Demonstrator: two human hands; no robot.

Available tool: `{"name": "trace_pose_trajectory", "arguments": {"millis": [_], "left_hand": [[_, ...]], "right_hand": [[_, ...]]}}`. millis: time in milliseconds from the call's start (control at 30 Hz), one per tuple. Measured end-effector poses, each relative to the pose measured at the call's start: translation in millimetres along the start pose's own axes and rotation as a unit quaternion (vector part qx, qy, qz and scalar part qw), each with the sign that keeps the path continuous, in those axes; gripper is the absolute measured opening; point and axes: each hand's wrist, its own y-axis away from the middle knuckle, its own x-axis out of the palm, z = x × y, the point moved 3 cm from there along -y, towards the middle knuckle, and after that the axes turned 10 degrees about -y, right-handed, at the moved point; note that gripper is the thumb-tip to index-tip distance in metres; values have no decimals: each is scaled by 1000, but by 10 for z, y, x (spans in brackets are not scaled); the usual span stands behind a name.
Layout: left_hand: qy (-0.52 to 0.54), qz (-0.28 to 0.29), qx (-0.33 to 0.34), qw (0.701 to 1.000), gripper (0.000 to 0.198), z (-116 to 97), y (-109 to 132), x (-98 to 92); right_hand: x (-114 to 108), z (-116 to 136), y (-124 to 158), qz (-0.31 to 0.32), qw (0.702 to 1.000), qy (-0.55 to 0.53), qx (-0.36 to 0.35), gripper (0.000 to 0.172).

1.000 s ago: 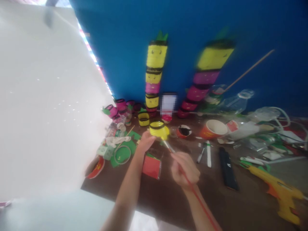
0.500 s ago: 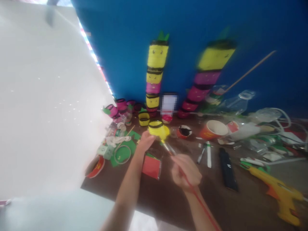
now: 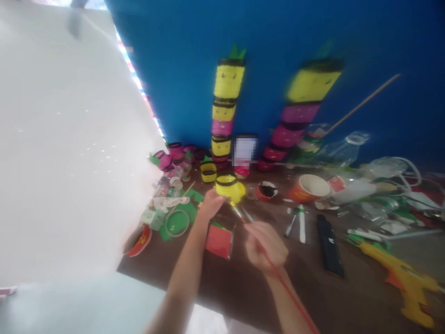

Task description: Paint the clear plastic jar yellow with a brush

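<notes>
My left hand (image 3: 210,204) is closed on the lower left side of a small yellow pot (image 3: 225,186) with a black band round its rim. In my right hand (image 3: 266,247) is a long paintbrush with a red handle (image 3: 289,288), the fingers wrapped round it. Its yellow-coated tip is at the lower front of the pot; blur hides whether it touches. Just below my left hand lies a flat red packet (image 3: 219,241). Right of the yellow pot stands a small cup of dark paint (image 3: 267,189).
Behind stand tall stacks of yellow and pink painted pots (image 3: 222,111) against a blue wall. Green sheets (image 3: 177,222) and a red bowl (image 3: 142,242) are on the left. To the right are a paper cup (image 3: 309,188), a black case (image 3: 329,246), plastic bottles and a yellow glue gun (image 3: 399,273).
My right hand has shifted slightly left with the paintbrush, and the brush tip has moved a little left and down along the pot. My left hand still holds the pot.
</notes>
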Motion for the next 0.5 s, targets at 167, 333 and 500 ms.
{"name": "trace_pose_trajectory", "arguments": {"millis": [167,333,500], "left_hand": [[0,1,3,1000,46,19,-11,-10],[-1,1,5,1000,46,20,-9,-13],[-7,3,0,1000,44,-1,-3,-1]], "right_hand": [[-4,9,-9,3,1000,14,-5,31],[-4,6,-5,-4,1000,17,0,28],[-4,1,19,2,1000,11,-3,27]]}}
